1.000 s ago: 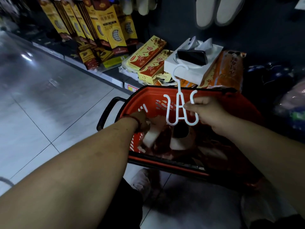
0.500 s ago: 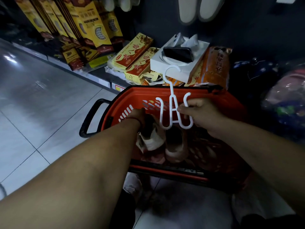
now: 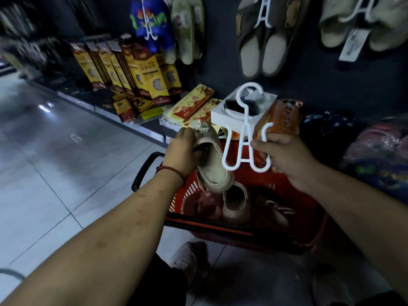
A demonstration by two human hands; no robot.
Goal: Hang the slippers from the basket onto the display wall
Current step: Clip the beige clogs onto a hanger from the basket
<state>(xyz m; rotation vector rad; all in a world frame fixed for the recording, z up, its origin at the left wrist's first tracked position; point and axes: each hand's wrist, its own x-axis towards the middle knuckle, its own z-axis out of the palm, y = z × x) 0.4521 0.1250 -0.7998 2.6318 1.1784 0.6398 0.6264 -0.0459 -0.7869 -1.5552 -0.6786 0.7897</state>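
1. Grey floor tiles (image 3: 55, 162) fill the left side and run up to a low shelf (image 3: 152, 132) stacked with yellow-and-brown packets (image 3: 141, 71).
2. At centre left, the left hand (image 3: 181, 155), with a red cord at the wrist, is raised above the basket. Its grip is closed round the upper end of a beige slipper (image 3: 215, 173), whose other end hangs toward the basket.
3. Below both hands, the red basket (image 3: 220, 226) sits on the floor with its black handle (image 3: 143, 168) to the left. A second beige slipper (image 3: 235, 204) lies inside it, beside reddish items too dim to make out.
4. Between the hands, a white plastic hanger (image 3: 245, 129) stands upright, hook uppermost. Its left loop is just beside the held slipper; whether they touch is unclear.
5. The right hand (image 3: 284, 157) holds the hanger's right loop, its grip a tight pinch of thumb and fingers.
6. Behind the hanger, a white box (image 3: 223, 120) and an orange packet (image 3: 282, 117) rest on the shelf.
7. Above them, the dark display wall (image 3: 309, 85) carries hung pairs of slippers: blue (image 3: 152, 23), greenish (image 3: 187, 29), grey-beige (image 3: 265, 45) and pale (image 3: 362, 23).
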